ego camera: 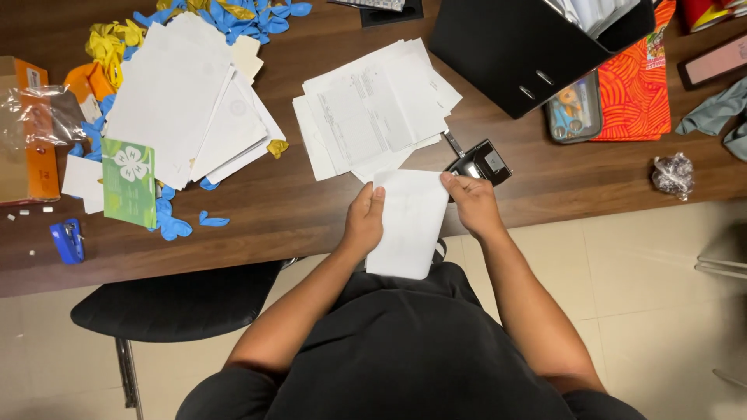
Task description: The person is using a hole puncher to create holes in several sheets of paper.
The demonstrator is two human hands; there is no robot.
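Observation:
Both my hands hold a white sheet of paper (408,225) at the near edge of the dark wooden desk (280,210). My left hand (364,222) grips its left side with the thumb on top. My right hand (471,204) pinches its upper right corner, right next to a black hole punch (484,162). The sheet's lower end hangs over the desk edge above my lap. A loose pile of printed papers (373,109) lies just beyond the sheet.
A bigger stack of white sheets (183,101) lies at left among blue and yellow balloons (175,225), with a green leaflet (128,173), a blue stapler (68,239) and an orange box (31,140). A black binder (513,47), pencil case (574,109) and crumpled wrapper (674,174) sit right. A black chair (171,307) stands beside me.

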